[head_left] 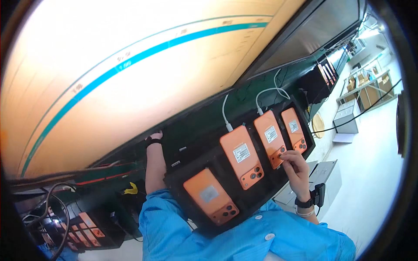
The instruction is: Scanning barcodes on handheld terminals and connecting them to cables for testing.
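Observation:
A black tray (209,153) lies in front of me with several orange smartphones, backs up. My right hand (297,170) is closed in a pinch at the camera end of one phone (266,126); whether something small sits between its fingertips I cannot make out. A white cable (257,99) is plugged into that phone's far end. The larger phone (235,145) to its left has another white cable (224,111). A phone at the right (291,120) and one at the near left (200,182) show no cable. My left hand (155,135) reaches to the screen's lower edge, its fingers mostly hidden.
A big lit screen (143,82) fills the upper left, and a dark screen (305,37) stands beside it. More orange phones (87,219) lie at the lower left near loose black cables (65,209). Grey cabinets (324,178) and a rack with boxes (365,87) stand at the right.

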The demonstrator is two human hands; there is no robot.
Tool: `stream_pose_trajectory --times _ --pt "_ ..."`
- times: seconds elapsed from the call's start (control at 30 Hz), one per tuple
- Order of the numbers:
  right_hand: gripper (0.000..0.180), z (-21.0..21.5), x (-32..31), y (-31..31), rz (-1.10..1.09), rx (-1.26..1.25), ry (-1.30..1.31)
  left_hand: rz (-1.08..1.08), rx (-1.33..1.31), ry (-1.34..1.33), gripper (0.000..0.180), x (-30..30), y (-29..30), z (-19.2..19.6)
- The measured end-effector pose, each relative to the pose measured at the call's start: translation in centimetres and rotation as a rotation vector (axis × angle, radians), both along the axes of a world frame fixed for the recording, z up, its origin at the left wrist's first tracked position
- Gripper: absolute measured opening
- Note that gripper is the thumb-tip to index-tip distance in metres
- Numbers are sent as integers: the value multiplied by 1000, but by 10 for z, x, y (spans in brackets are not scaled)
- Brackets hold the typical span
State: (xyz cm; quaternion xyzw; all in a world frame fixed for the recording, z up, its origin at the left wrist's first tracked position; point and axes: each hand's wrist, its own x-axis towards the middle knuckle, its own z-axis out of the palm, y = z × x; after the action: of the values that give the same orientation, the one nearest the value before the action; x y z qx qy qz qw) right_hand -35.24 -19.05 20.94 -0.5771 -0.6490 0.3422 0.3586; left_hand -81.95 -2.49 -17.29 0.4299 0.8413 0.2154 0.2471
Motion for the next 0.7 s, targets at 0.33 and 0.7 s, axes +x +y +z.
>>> stream_pose_trajectory --times 0.33,0.7 --pt "15 7 -5 -12 90 67 -116 -59 233 217 29 -27 3 42" --pt "16 -10 -21 -11 192 46 8 -285 588 913 30 -94 -48 91"
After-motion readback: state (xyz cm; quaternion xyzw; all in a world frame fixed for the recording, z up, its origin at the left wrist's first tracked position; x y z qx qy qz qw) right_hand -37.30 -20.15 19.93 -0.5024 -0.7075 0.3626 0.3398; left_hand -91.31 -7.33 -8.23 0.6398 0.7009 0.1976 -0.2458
